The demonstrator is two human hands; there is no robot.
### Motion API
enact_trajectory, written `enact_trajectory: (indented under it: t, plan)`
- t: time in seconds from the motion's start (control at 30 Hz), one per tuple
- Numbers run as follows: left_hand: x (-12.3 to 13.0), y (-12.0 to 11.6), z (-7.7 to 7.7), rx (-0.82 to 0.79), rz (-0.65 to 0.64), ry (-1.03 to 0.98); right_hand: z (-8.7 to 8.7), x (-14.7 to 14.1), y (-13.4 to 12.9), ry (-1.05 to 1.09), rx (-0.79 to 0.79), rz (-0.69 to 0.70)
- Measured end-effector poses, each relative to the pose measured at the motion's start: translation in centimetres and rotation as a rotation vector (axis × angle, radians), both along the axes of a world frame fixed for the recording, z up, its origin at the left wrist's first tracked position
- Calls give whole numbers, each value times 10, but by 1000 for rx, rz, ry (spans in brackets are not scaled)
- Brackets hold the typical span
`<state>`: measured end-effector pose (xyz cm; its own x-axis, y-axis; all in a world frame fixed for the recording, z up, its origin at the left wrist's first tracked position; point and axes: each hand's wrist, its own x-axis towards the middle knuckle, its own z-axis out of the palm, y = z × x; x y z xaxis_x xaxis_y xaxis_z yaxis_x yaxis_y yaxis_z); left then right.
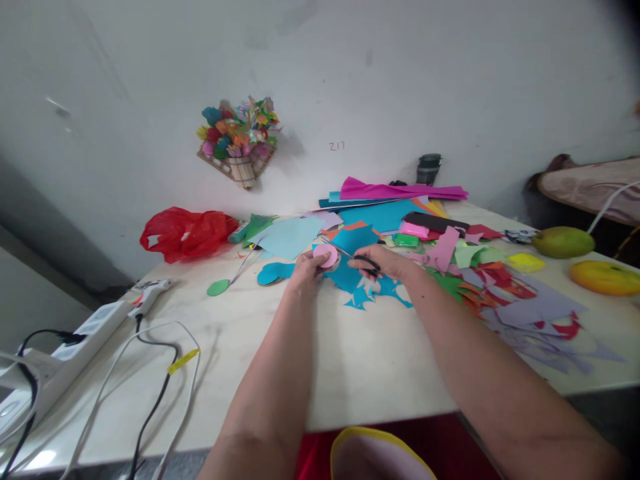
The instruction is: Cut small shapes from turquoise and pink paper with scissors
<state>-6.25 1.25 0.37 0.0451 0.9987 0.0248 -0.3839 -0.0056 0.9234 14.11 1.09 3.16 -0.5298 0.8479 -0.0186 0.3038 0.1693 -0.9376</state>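
My left hand point(306, 272) pinches a round pink paper disc point(326, 256) above the middle of the table. In my right hand point(383, 260) is a pair of scissors point(369, 264) with black handles, its blades pointing left toward the disc. Whether the blades touch paper is too small to tell. Beneath and around both hands lie blue paper scraps point(361, 293) with curved cut-outs. Left of my left hand rest rounded blue paper pieces point(274, 272) and a green paper oval point(218, 287).
A red plastic bag point(185, 233) sits at the back left. Cables run beside a white power strip point(90, 333) on the left. Coloured scraps point(525, 307), a green mango point(563, 241) and a yellow fruit point(605, 277) lie right. Paper flowers point(240, 133) hang on the wall.
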Motion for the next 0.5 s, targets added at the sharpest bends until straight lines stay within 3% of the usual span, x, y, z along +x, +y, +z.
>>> enact_trajectory:
  t: [0.23,0.5]
  plan:
    - [-2,0,-2,-8,-3,18,0,1,1,15,-57,8]
    - [-2,0,0,-38,-6,41,-4,5,4,-20,7,28]
